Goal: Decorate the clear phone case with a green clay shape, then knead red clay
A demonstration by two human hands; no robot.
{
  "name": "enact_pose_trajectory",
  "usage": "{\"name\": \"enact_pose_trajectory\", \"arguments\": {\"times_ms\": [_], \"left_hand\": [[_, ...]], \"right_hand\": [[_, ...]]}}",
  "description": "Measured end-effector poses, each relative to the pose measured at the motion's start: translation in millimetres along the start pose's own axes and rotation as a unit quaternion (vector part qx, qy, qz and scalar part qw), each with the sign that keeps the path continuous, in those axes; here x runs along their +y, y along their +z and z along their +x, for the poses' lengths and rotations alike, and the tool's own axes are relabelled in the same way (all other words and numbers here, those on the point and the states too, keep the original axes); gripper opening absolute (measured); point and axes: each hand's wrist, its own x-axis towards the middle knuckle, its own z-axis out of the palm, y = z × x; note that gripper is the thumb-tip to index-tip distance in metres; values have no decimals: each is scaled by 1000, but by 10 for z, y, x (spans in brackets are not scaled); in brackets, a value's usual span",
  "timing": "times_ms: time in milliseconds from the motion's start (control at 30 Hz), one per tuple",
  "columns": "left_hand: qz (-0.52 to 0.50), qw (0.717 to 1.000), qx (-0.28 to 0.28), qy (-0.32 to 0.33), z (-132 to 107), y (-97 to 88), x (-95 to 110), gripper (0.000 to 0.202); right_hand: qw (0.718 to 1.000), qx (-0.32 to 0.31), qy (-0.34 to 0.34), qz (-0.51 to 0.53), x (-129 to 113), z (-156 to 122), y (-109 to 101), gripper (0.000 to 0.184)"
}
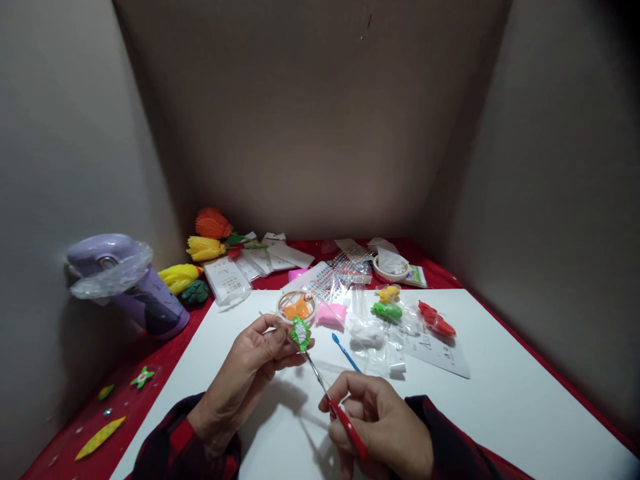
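Note:
My left hand [250,373] pinches a small green clay piece with a white patch [300,332] mounted on a thin wire, held above the white sheet [500,400]. My right hand [385,420] is closed round a red-handled tool [347,427] whose thin metal tip reaches up to the green piece. Both sleeves are dark red plaid. A blue plastic tool [346,352] lies on the sheet just beyond my right hand.
Bags of clay lie ahead: pink [331,313], green [386,311], yellow [389,293], red [437,320], white [367,331]. A round dish with orange clay [296,307] sits nearby. A purple appliance [125,280] stands left, paper flowers [210,237] behind. Grey walls enclose the red table [125,393].

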Motion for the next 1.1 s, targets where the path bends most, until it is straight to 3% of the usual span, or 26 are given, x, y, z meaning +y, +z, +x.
{"name": "enact_pose_trajectory", "arguments": {"times_ms": [700, 1100], "left_hand": [[14, 1000, 11, 5, -2, -6, -17, 12], [23, 1000, 12, 7, 14, -15, -28, 10]], "right_hand": [[1000, -9, 3, 7, -44, 12, 11, 48], [1000, -11, 2, 7, -61, 2, 13, 44]]}}
